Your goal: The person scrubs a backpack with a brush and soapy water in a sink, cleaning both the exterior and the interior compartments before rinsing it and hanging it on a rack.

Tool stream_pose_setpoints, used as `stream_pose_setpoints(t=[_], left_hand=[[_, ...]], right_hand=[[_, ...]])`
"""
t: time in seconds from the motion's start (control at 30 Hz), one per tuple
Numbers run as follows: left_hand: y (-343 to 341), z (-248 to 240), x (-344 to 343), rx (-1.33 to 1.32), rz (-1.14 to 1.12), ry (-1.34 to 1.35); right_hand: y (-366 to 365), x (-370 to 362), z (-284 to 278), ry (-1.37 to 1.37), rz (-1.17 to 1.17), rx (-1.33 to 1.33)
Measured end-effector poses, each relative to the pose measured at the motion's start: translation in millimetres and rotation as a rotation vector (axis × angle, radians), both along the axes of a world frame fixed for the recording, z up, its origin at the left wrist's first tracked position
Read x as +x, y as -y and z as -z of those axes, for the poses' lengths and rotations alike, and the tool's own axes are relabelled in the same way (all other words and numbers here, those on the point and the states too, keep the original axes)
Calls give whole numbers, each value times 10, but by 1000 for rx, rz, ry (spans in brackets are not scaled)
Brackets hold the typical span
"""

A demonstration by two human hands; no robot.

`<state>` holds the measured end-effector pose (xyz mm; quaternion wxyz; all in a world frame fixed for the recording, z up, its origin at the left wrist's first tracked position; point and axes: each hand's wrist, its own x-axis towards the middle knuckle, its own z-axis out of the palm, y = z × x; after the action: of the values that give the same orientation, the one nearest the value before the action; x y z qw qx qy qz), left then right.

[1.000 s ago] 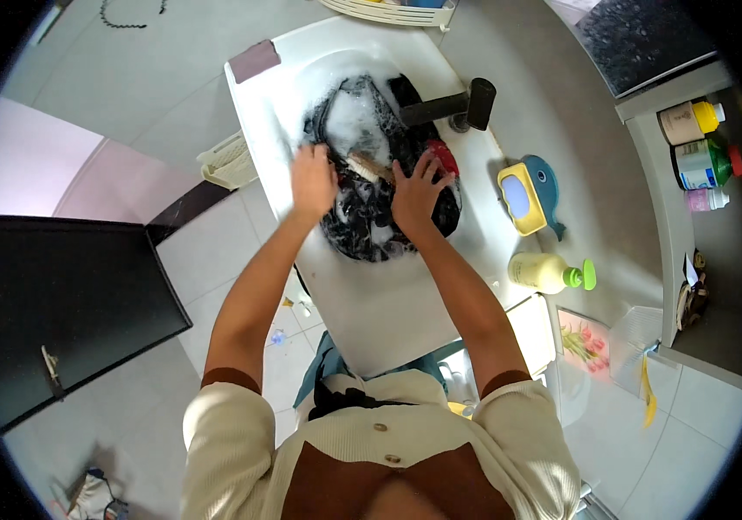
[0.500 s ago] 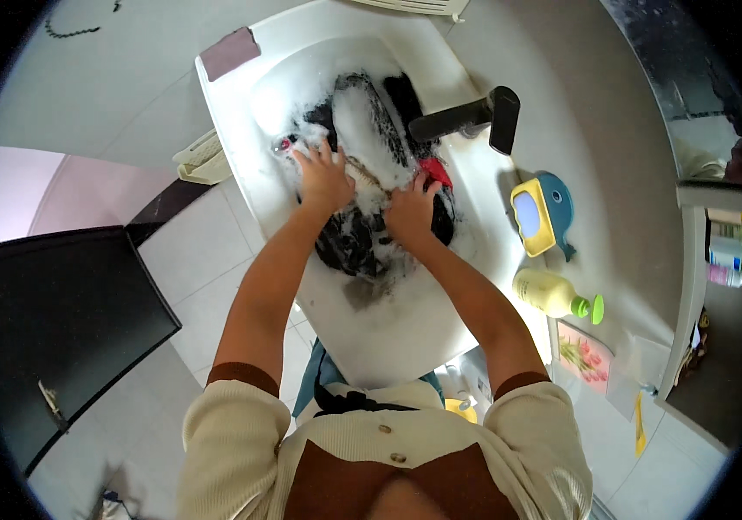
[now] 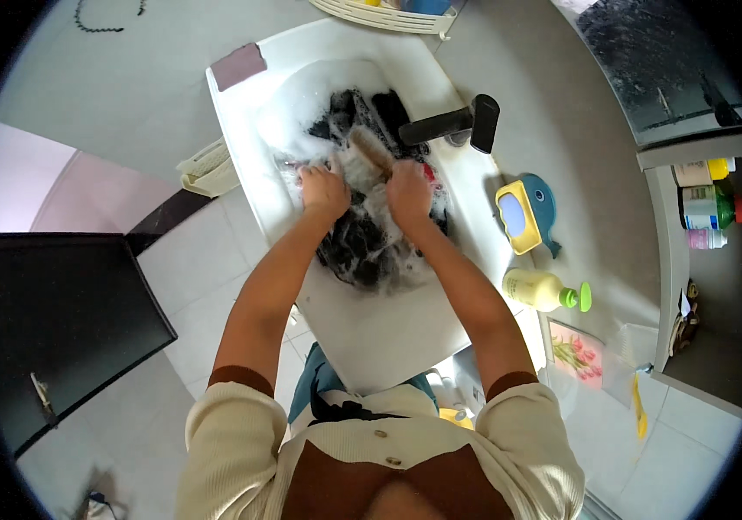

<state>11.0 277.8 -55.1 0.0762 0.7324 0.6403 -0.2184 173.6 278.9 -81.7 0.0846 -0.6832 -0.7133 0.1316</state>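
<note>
A soapy black cloth lies bunched in the white washbasin, partly under suds. My right hand is closed around the handle of a scrubbing brush, whose pale head points up and to the left over the cloth. A bit of red fabric shows just beside that hand. To its left, my left hand is closed on the edge of the cloth, its fingers curled down into foam.
A black faucet reaches over the basin from the right. Along that side stand a whale-shaped soap holder and a yellow pump bottle. A mauve cloth lies on the far left rim. Bottles fill a shelf at right.
The brush has been lifted and turned, so its head now shows above my right hand. My left hand's fingers have gone from spread to curled. The view has shifted slightly.
</note>
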Motion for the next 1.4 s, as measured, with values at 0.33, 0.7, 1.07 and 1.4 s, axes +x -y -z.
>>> stream_pose_setpoints(t=[0.33,0.7,1.07,1.4], left_hand=[[-682,-232,-574,281,36,91],[-1175,845,-729,-53,150,33],[-225,-83,-547,-167,20,282],[820,-299,256,15,-20,100]], right_hand=[[-460,-284,243,72,-229,-140],[-159,-157,1129,317,-569,-455],[-474,-124,570,-42,-248,-328],[535,201,-187,520,-234,-228]])
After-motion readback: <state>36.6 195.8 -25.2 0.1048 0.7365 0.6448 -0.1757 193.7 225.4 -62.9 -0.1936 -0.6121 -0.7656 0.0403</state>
